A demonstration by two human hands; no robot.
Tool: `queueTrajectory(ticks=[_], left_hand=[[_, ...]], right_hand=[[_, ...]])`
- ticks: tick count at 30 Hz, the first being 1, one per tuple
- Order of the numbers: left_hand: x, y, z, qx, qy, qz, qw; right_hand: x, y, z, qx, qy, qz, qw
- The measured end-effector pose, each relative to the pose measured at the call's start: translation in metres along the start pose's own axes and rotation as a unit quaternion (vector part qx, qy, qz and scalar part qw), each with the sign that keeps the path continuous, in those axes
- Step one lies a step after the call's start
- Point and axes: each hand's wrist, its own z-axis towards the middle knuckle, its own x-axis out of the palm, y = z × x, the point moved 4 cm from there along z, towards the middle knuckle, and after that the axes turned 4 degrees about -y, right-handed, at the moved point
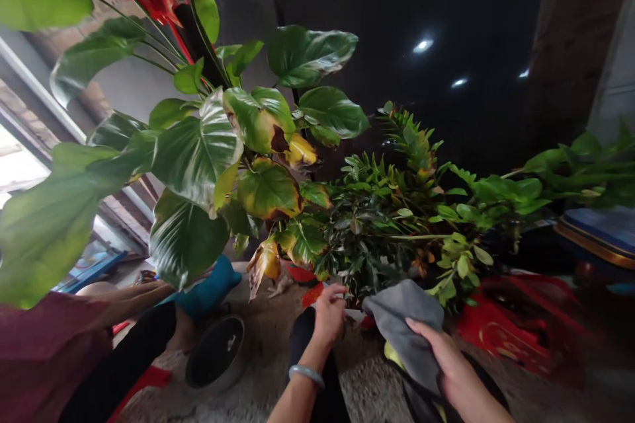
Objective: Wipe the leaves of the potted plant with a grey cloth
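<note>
My right hand (444,353) is closed around a grey cloth (407,320), thumb on top, with the cloth's far end bunched up beside the leaves. My left hand (330,317), with a pale bangle at the wrist, is held near the low dark-leaved plant (354,244). Its fingers are loosely bent and apart, and I see nothing held in them. Left of that stands a tall plant with broad glossy leaves (193,152), some of them yellow and brown at the edges. A yellow-green patch (394,355) shows under the cloth.
At the left sits another person in a maroon top (54,357), an arm reaching forward. A dark round pot (217,351) is on the rough floor between us. A red plastic bag (520,324) lies to the right, below a blue-topped container (600,231). A dark glossy panel (407,6) stands behind.
</note>
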Motion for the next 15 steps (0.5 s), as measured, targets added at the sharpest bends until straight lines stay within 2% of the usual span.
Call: queueTrajectory(ticks=[1, 3, 5, 7, 9, 10, 12, 15], left_hand=[[-0.013, -0.003, 0.007, 0.007, -0.059, -0.022, 0.998], [-0.029, -0.008, 0.018, 0.008, -0.113, -0.057, 0.992], [-0.033, -0.013, 0.028, -0.002, -0.109, -0.066, 0.992], [-0.027, -0.016, 0.033, -0.018, -0.079, -0.076, 0.994], [-0.018, -0.015, 0.035, -0.034, -0.040, -0.090, 0.995], [-0.015, -0.013, 0.035, -0.039, -0.022, -0.098, 0.994], [-0.013, -0.006, 0.034, -0.046, 0.008, -0.110, 0.993], [-0.024, 0.009, 0.032, -0.055, 0.037, -0.137, 0.988]], right_hand=[[-0.008, 0.000, -0.004, 0.006, -0.001, 0.001, 1.000], [-0.013, 0.016, -0.010, 0.011, -0.004, 0.020, 1.000], [-0.003, 0.047, -0.012, -0.017, -0.009, 0.066, 0.998], [0.017, 0.079, -0.012, -0.074, -0.010, 0.114, 0.991], [0.041, 0.094, -0.009, -0.115, -0.001, 0.138, 0.984], [0.051, 0.093, -0.006, -0.121, 0.007, 0.132, 0.984], [0.063, 0.074, -0.002, -0.106, 0.023, 0.081, 0.991], [0.057, 0.029, -0.007, -0.043, 0.041, -0.052, 0.997]])
